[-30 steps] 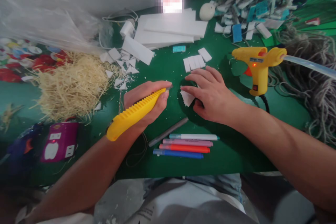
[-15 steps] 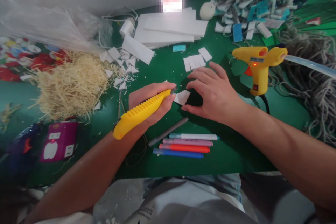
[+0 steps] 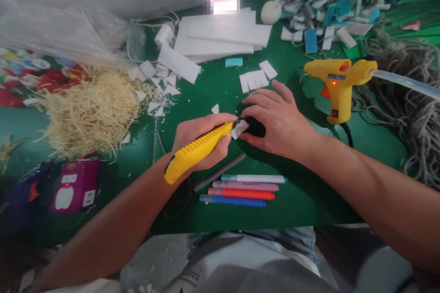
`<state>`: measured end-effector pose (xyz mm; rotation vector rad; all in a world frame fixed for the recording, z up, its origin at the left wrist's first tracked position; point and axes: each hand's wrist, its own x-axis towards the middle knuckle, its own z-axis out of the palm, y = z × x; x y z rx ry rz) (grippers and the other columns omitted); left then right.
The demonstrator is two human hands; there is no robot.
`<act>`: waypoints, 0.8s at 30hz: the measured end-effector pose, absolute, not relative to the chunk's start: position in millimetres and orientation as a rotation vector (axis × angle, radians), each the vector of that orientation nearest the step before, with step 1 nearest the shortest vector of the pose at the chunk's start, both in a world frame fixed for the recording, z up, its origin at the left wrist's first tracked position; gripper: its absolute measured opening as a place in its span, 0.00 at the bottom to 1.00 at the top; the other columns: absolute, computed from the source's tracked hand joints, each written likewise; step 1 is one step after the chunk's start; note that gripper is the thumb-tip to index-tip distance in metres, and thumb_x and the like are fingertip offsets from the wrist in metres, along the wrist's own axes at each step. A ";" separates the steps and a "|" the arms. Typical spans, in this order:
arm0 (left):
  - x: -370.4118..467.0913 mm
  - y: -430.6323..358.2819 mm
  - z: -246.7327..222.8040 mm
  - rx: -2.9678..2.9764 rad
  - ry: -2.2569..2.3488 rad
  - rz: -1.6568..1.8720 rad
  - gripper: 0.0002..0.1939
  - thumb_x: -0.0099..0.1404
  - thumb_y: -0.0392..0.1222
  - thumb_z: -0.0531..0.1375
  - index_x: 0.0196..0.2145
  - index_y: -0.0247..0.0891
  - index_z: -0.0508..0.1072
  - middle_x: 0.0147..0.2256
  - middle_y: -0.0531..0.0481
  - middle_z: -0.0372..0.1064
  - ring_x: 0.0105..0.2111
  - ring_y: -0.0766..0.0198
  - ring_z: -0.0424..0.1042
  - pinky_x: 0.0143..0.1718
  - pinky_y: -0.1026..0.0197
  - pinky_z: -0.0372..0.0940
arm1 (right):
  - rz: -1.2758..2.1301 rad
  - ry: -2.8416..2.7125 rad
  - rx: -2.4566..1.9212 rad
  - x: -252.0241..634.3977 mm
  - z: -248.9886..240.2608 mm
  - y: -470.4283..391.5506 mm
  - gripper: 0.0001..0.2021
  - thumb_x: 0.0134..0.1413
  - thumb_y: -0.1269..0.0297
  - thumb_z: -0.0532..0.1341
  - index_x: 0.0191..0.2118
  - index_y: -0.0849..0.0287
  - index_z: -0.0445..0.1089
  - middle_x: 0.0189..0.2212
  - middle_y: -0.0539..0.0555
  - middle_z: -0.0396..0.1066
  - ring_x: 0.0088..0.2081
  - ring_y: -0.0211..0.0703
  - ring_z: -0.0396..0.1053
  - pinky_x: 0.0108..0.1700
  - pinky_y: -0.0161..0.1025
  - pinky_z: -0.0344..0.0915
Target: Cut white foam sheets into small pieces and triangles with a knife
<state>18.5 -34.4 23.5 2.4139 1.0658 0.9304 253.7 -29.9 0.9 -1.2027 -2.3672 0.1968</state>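
My left hand (image 3: 206, 139) is closed around a yellow utility knife (image 3: 199, 151), its front end pointing right. The knife's tip is at a small white foam piece (image 3: 239, 129), partly covering it; whether the blade is in the foam cannot be made out. Curved over the table from the right, my right hand (image 3: 275, 116) has its thumb and fingertips at opposite edges of that piece, steadying it. Just beyond the fingers lies a row of white foam rectangles (image 3: 253, 81). A small white triangle (image 3: 215, 109) rests above my left hand.
Several markers (image 3: 240, 192) lie near the front edge. A yellow glue gun (image 3: 340, 84) with its light on stands at right, beside grey yarn (image 3: 409, 110). Straw (image 3: 92, 114) and a purple power box (image 3: 76, 186) are left; foam sheets (image 3: 220, 39) lie behind.
My left hand has moved right with the knife, whose front end now overlaps the foam piece. The white triangle shows more fully. My right hand has barely shifted.
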 end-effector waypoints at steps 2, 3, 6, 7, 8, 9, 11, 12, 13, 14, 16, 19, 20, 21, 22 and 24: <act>19.8 -33.4 21.7 2.432 1.047 0.914 0.14 0.69 0.42 0.58 0.47 0.42 0.81 0.40 0.51 0.85 0.35 0.61 0.84 0.42 0.65 0.78 | 0.237 -2.376 -1.183 253.2 0.4 -29.8 0.13 0.60 0.57 0.65 0.49 0.54 0.77 0.55 0.58 0.79 0.62 0.59 0.71 0.74 0.68 0.51; 20.4 -33.1 20.9 2.434 1.048 0.908 0.14 0.69 0.43 0.58 0.47 0.42 0.81 0.40 0.51 0.85 0.35 0.61 0.85 0.42 0.65 0.78 | 0.250 -2.379 -1.180 252.9 0.1 -29.8 0.13 0.60 0.58 0.64 0.48 0.54 0.77 0.56 0.58 0.78 0.62 0.60 0.70 0.74 0.69 0.50; 21.7 -33.1 19.6 2.423 1.065 0.888 0.14 0.69 0.44 0.58 0.48 0.42 0.81 0.40 0.51 0.85 0.34 0.61 0.84 0.42 0.65 0.79 | 0.257 -2.384 -1.182 252.1 -1.2 -29.3 0.09 0.60 0.61 0.64 0.44 0.53 0.77 0.55 0.57 0.78 0.62 0.59 0.69 0.74 0.70 0.47; 21.8 -33.3 19.4 2.419 1.074 0.882 0.15 0.70 0.44 0.58 0.48 0.42 0.81 0.40 0.51 0.85 0.34 0.61 0.84 0.43 0.64 0.79 | 0.256 -2.385 -1.183 252.0 -1.7 -29.0 0.08 0.60 0.60 0.64 0.43 0.53 0.77 0.55 0.57 0.78 0.62 0.59 0.69 0.75 0.70 0.46; 21.6 -33.4 19.0 2.417 1.077 0.878 0.15 0.70 0.45 0.58 0.49 0.42 0.81 0.40 0.51 0.85 0.34 0.61 0.84 0.44 0.64 0.79 | 0.255 -2.383 -1.186 251.8 -2.2 -28.7 0.07 0.60 0.60 0.64 0.43 0.52 0.76 0.55 0.56 0.78 0.62 0.58 0.69 0.75 0.69 0.46; 21.3 -33.4 18.6 2.417 1.077 0.877 0.15 0.70 0.45 0.58 0.49 0.43 0.81 0.41 0.51 0.85 0.35 0.61 0.85 0.44 0.63 0.79 | 0.256 -2.381 -1.189 251.8 -2.6 -28.4 0.07 0.61 0.59 0.64 0.42 0.52 0.76 0.54 0.56 0.78 0.62 0.58 0.69 0.75 0.69 0.46; 20.2 -33.1 17.0 2.436 1.046 0.876 0.15 0.70 0.44 0.58 0.50 0.44 0.80 0.43 0.51 0.85 0.37 0.60 0.85 0.45 0.63 0.80 | 0.255 -2.375 -1.199 251.9 -3.2 -27.7 0.06 0.61 0.59 0.65 0.41 0.51 0.75 0.54 0.55 0.79 0.61 0.58 0.70 0.75 0.69 0.46; 19.6 -32.8 16.0 2.451 1.022 0.876 0.15 0.70 0.43 0.58 0.50 0.44 0.80 0.45 0.51 0.85 0.38 0.60 0.85 0.45 0.62 0.80 | 0.254 -2.375 -1.202 252.0 -3.4 -27.5 0.06 0.60 0.58 0.66 0.41 0.51 0.75 0.53 0.55 0.79 0.61 0.58 0.70 0.75 0.69 0.47; 19.1 -32.4 14.9 2.467 0.991 0.885 0.15 0.70 0.42 0.58 0.50 0.45 0.79 0.46 0.50 0.85 0.39 0.59 0.85 0.46 0.62 0.80 | 0.252 -2.377 -1.202 252.0 -3.5 -27.2 0.06 0.60 0.58 0.66 0.41 0.51 0.75 0.53 0.55 0.79 0.61 0.58 0.70 0.75 0.68 0.48; 18.7 -32.0 13.9 2.480 0.961 0.897 0.15 0.70 0.41 0.58 0.51 0.45 0.79 0.47 0.50 0.85 0.40 0.59 0.86 0.46 0.62 0.80 | 0.251 -2.378 -1.200 252.1 -3.5 -27.0 0.07 0.60 0.58 0.66 0.41 0.52 0.75 0.53 0.55 0.79 0.61 0.58 0.71 0.75 0.68 0.49; 18.5 -31.2 12.7 2.499 0.910 0.923 0.15 0.69 0.39 0.59 0.52 0.44 0.78 0.48 0.48 0.85 0.41 0.58 0.86 0.46 0.62 0.81 | 0.257 -2.382 -1.193 251.9 -3.3 -26.9 0.08 0.59 0.57 0.66 0.43 0.53 0.75 0.52 0.56 0.79 0.60 0.57 0.71 0.75 0.67 0.50; 19.1 -30.4 13.3 2.519 0.873 0.908 0.16 0.69 0.38 0.59 0.52 0.45 0.78 0.48 0.49 0.85 0.42 0.58 0.86 0.46 0.62 0.81 | 0.270 -2.372 -1.195 251.3 -2.6 -27.4 0.09 0.60 0.58 0.65 0.44 0.53 0.76 0.52 0.57 0.79 0.60 0.58 0.70 0.75 0.68 0.48; 19.4 -30.2 13.8 2.523 0.870 0.894 0.16 0.69 0.38 0.58 0.52 0.45 0.78 0.48 0.49 0.85 0.42 0.58 0.86 0.46 0.62 0.81 | 0.274 -2.365 -1.199 251.0 -2.3 -27.7 0.08 0.59 0.59 0.65 0.44 0.52 0.76 0.51 0.56 0.79 0.60 0.58 0.70 0.75 0.69 0.48; 19.6 -30.0 14.4 2.524 0.868 0.881 0.16 0.69 0.38 0.58 0.52 0.46 0.78 0.48 0.49 0.84 0.42 0.58 0.86 0.46 0.62 0.81 | 0.278 -2.356 -1.201 250.7 -2.1 -27.9 0.08 0.59 0.59 0.64 0.43 0.52 0.77 0.51 0.56 0.79 0.60 0.58 0.70 0.75 0.69 0.47; 19.7 -29.9 14.8 2.524 0.867 0.867 0.16 0.69 0.39 0.58 0.53 0.47 0.78 0.48 0.50 0.84 0.42 0.58 0.86 0.46 0.61 0.81 | 0.283 -2.347 -1.201 250.3 -1.8 -28.2 0.08 0.59 0.60 0.64 0.43 0.52 0.77 0.51 0.56 0.79 0.59 0.58 0.70 0.75 0.70 0.47; 19.7 -29.6 15.2 2.525 0.878 0.846 0.16 0.69 0.40 0.58 0.53 0.48 0.78 0.48 0.50 0.84 0.42 0.58 0.86 0.46 0.61 0.81 | 0.293 -2.338 -1.193 249.8 -1.3 -28.5 0.09 0.58 0.62 0.63 0.43 0.53 0.77 0.50 0.57 0.79 0.59 0.59 0.70 0.74 0.70 0.47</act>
